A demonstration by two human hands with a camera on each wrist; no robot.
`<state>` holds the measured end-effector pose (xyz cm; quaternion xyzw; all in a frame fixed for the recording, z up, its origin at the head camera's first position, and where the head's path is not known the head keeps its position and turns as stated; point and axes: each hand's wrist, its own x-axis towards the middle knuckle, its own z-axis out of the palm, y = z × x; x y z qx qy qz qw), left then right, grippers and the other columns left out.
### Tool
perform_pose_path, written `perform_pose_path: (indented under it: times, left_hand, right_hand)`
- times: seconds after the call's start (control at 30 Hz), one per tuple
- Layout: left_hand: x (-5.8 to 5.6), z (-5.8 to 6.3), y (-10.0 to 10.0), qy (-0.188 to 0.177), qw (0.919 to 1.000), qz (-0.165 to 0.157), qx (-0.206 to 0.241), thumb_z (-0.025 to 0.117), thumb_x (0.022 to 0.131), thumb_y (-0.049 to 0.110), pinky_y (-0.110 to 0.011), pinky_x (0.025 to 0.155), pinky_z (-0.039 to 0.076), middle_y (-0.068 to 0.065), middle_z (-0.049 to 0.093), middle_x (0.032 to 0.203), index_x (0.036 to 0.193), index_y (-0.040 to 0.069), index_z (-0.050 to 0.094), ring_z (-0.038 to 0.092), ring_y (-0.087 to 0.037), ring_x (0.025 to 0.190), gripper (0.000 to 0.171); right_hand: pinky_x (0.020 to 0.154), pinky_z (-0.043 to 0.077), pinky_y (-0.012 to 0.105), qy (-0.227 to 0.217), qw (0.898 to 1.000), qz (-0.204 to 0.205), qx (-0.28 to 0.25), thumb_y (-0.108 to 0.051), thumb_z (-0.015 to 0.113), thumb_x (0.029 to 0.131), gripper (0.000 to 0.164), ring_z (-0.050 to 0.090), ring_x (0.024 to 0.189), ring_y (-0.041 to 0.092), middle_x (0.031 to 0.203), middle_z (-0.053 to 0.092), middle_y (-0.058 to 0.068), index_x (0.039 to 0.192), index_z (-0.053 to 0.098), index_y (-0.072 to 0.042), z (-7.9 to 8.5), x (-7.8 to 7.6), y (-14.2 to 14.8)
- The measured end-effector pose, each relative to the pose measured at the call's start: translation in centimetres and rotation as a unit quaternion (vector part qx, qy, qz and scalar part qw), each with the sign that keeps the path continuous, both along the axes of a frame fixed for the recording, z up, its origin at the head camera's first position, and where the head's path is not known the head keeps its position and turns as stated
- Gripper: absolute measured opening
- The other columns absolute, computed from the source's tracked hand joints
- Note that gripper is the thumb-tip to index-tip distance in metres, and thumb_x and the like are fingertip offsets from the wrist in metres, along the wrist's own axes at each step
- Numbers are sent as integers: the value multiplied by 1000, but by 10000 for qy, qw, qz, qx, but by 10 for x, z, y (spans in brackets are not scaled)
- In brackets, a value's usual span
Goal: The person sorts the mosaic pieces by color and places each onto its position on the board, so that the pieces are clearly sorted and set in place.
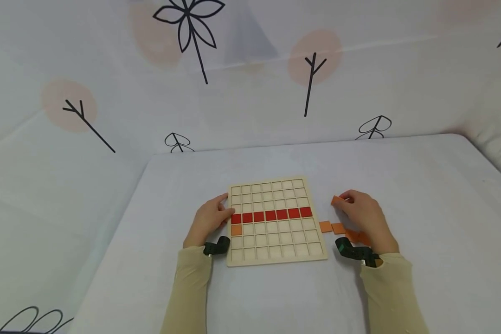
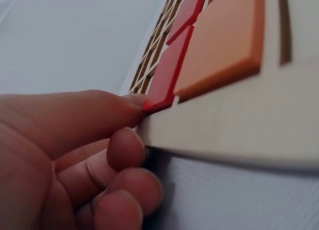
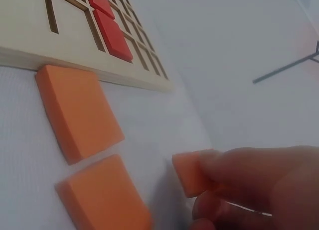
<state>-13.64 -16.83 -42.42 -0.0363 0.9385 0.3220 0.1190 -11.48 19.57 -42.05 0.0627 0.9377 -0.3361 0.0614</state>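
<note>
A light wooden grid board [image 1: 275, 261] lies on the white surface, with a row of red square tiles [image 1: 270, 215] across its middle. One orange tile [image 1: 236, 229] sits in the leftmost cell just below that row. My left hand [image 1: 208, 217] grips the board's left edge, thumb by the end red tile [image 2: 167, 75] and the other fingers curled against the side. Right of the board, my right hand [image 1: 363, 215] pinches a small orange square tile [image 3: 187, 172] between thumb and fingers, above the surface.
Several loose orange tiles [image 1: 325, 226] lie in a line from the board's right edge, partly hidden under my right hand and wrist. A printed cloth [image 1: 254, 102] rises behind the white tabletop [image 1: 183, 176]. Dark wrist-worn devices [image 1: 352, 250] sit on both wrists.
</note>
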Motion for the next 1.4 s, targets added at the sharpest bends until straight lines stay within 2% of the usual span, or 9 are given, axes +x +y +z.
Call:
perform_pose_path:
  times: [0.13, 0.3, 0.53, 0.67, 0.93, 1.07, 1.23, 1.4]
  left_hand:
    - [-2, 0, 0, 3, 10000, -6, 19, 60, 83, 35, -28, 53, 39, 0, 56, 68, 136, 22, 38, 52, -15, 53, 59]
    - [-4, 1, -1, 11, 10000, -2, -39, 60, 83, 36, -27, 52, 38, 0, 56, 69, 137, 22, 38, 52, -15, 54, 59]
    - [-3, 1, -2, 50, 10000, -40, -58, 59, 84, 35, -27, 53, 38, 0, 56, 68, 137, 22, 38, 51, -15, 53, 59]
    - [-2, 1, -3, 29, 10000, 14, -55, 59, 84, 34, -27, 53, 38, 0, 56, 67, 137, 22, 38, 51, -16, 53, 59]
    - [-4, -1, -2, -48, 10000, 33, -37, 60, 84, 35, -27, 53, 39, 0, 56, 70, 136, 23, 38, 52, -15, 54, 58]
    - [-4, -2, -3, -77, 10000, 14, 45, 60, 84, 35, -27, 53, 39, 0, 56, 69, 136, 24, 38, 52, -15, 54, 58]
    - [-4, 0, -5, -68, 9999, -7, 153, 60, 83, 33, -28, 54, 40, -1, 57, 69, 137, 24, 38, 53, -15, 53, 59]
    - [-5, 0, -5, -121, 9998, 17, 159, 60, 84, 34, -28, 54, 40, -1, 57, 70, 137, 24, 37, 53, -16, 53, 59]
  right_hand:
    - [66, 38, 34, -2, 10000, 46, -76, -46, 45, 88, 49, 45, 86, 28, 97, 56, 15, 106, 57, -2, 3, -1, -3]
    - [61, 36, 30, -18, 9998, 52, -182, -48, 42, 90, 49, 47, 79, 25, 84, 57, 10, 104, 57, -3, 7, -2, -5]
    - [58, 41, 27, -21, 9980, 174, -614, -41, 46, 91, 41, 57, 66, 18, 76, 63, 5, 102, 56, -4, 9, -4, -10]
    - [56, 43, 27, 117, 9969, 316, -714, -40, 48, 90, 38, 57, 62, 17, 73, 62, 5, 104, 55, -5, 9, -5, -18]
    - [57, 42, 29, 476, 9965, 493, -472, -41, 48, 90, 39, 53, 69, 19, 77, 59, 6, 113, 55, -11, 9, -5, -27]
    - [57, 42, 30, 622, 9950, 583, -527, -32, 45, 92, 36, 52, 70, 19, 80, 60, 6, 120, 52, -10, 9, -5, -30]
    - [56, 42, 30, 817, 9912, 775, -697, -19, 43, 89, 34, 52, 68, 19, 82, 58, 6, 122, 48, -11, 9, -6, -38]
    - [57, 44, 30, 672, 9897, 900, -887, -32, 49, 90, 32, 53, 70, 19, 85, 57, 5, 117, 49, -16, 8, -6, -46]
